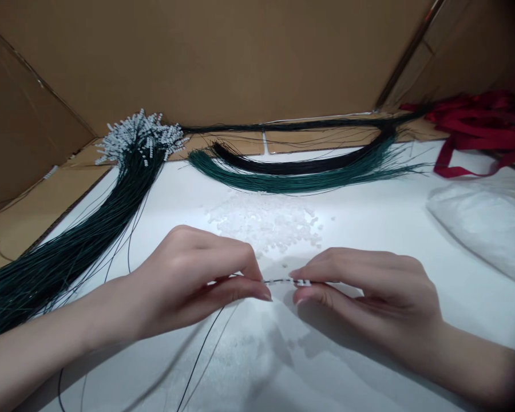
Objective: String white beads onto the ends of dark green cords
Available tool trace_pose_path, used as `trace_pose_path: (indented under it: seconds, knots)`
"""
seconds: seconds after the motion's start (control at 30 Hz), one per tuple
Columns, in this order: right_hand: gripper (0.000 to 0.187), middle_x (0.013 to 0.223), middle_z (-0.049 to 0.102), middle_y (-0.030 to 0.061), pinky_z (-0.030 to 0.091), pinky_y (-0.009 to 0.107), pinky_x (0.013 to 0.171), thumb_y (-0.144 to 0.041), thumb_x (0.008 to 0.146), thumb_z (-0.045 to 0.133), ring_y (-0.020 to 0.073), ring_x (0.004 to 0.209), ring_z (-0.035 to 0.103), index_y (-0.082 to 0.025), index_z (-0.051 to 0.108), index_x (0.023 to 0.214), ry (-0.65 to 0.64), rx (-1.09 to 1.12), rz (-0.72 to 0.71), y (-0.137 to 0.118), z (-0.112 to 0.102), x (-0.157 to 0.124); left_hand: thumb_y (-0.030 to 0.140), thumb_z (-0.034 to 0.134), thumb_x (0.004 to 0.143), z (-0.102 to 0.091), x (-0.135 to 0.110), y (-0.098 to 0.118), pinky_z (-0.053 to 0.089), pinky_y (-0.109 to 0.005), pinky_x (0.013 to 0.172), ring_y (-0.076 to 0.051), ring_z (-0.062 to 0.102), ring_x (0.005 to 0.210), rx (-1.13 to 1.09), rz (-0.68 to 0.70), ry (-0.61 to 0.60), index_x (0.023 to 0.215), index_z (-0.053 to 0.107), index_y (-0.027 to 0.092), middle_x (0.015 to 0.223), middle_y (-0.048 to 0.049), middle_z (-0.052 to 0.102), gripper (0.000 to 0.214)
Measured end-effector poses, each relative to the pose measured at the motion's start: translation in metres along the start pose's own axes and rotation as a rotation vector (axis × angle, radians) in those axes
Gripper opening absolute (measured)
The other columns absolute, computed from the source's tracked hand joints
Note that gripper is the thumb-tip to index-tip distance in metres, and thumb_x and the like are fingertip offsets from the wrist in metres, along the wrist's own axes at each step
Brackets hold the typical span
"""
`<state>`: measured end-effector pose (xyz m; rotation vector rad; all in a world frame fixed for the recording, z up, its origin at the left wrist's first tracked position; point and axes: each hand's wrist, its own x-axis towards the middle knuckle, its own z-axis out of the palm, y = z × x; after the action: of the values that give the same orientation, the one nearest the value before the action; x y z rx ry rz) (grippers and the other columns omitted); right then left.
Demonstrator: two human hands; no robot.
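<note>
Between my two hands runs a thin dark wire [278, 281] with small white beads [302, 282] on it. My left hand [206, 274] pinches the wire between thumb and forefinger. The fingers of my right hand [369, 292] are closed around the wire's other part, right at the beads. A loose length of dark strand hangs below my left hand toward the front. Just beyond my hands, many loose white beads [266, 220] are scattered on the white table surface [369, 223].
A thick bundle of dark green wires [90, 229] with white beaded tips [141, 137] lies at the left. Bare green wires [292, 182] and black wires [292, 167] curve across the back. Red ribbon [476, 137] and a clear plastic bag [493, 223] lie right. Cardboard walls [261, 57] enclose the table.
</note>
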<state>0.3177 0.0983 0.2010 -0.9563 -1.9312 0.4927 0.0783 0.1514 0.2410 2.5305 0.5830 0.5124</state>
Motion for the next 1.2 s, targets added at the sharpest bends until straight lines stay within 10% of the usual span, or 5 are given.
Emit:
trace_pose_path:
  seconds: [0.77,1.2]
  knots:
    - [0.008,0.075,0.075,0.0044,0.052,0.018,0.058,-0.005,0.082,0.070,0.0090,0.063,0.066,-0.011,0.073,0.086,0.042,-0.004,-0.021,-0.003,0.001,0.004,0.007,0.052,0.087,0.000,0.001,0.003,0.028,-0.023,0.048,-0.008,0.034,0.054,-0.078,-0.025,-0.051,0.080,0.051,0.016,0.063,0.0046,0.044,0.012]
    - [0.021,0.086,0.075,0.0010,0.051,0.014,0.068,0.000,0.087,0.058,0.0060,0.074,0.067,-0.013,0.070,0.098,0.011,0.020,0.034,0.003,0.000,0.001,0.010,0.057,0.090,0.027,-0.013,-0.009,0.025,-0.022,0.046,-0.008,0.027,0.050,-0.116,-0.046,0.115,0.088,0.056,0.017,0.059,0.0068,0.033,0.007]
